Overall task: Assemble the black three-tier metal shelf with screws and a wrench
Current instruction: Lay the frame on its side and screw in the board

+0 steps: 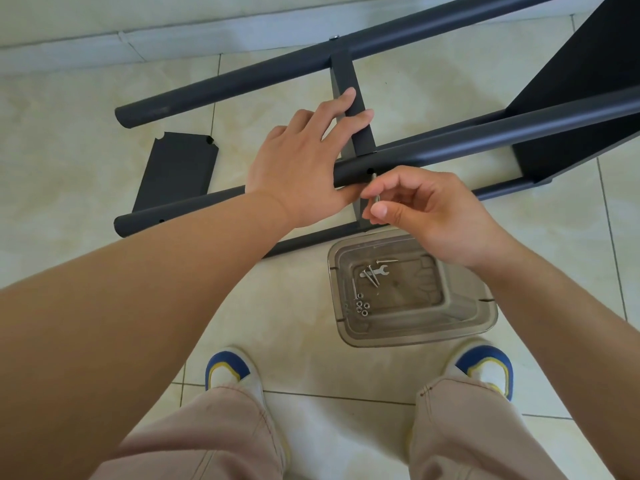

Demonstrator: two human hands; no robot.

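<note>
Black shelf frame on its side, one screw at its hole

The shelf frame (450, 147) lies across the tiles from 9 to 2 o'clock, round tubes joined by a flat crossbar (360, 126). A screw (375, 188) meets the near tube's hole (370, 171). At 6 o'clock lie the wrench (375, 271), spare screws (372, 277) and nuts (362, 307); a loose panel (176, 168) at 9.

Both arms are bare right up to the edge of the shot, no sleeves, no watch or rings that I can see on the left hand (304, 164) or right hand (433, 216). Trousers (214, 434) are a loose pale pinkish-beige with visible seam stitching. Shoes (230, 370) are white sneakers with blue toe caps edged in yellow, same on both feet.
</note>
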